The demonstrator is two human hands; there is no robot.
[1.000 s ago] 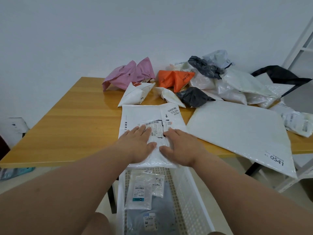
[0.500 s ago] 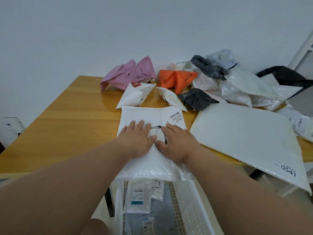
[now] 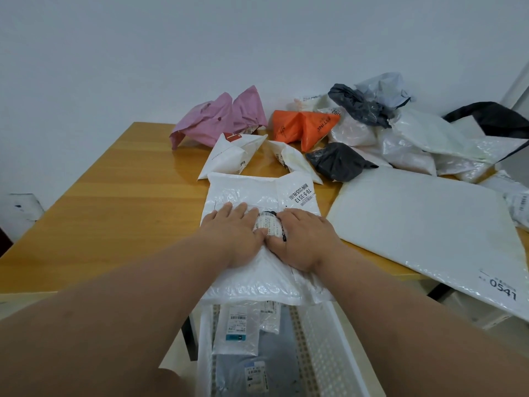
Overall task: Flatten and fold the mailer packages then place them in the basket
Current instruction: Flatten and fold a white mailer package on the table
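**Pressing the white mailer flat**

Both hands are lying open on the white mailer (image 3: pixel 257 196), fingers straight and pressing down. The left hand (image 3: pixel 237 236) and the right hand (image 3: pixel 306 239) are sitting side by side, thumbs nearly touching, over the label in the middle. The mailer is lying on the desk (image 3: pixel 114 213) with its near end hanging over the edge, right above the basket (image 3: pixel 329 339) — which is already holding a few flat mailers.

To do this well, the hands should be pushing outward from the middle so the air is going out, then folding the far end back evenly — not letting the near end slip off the desk.
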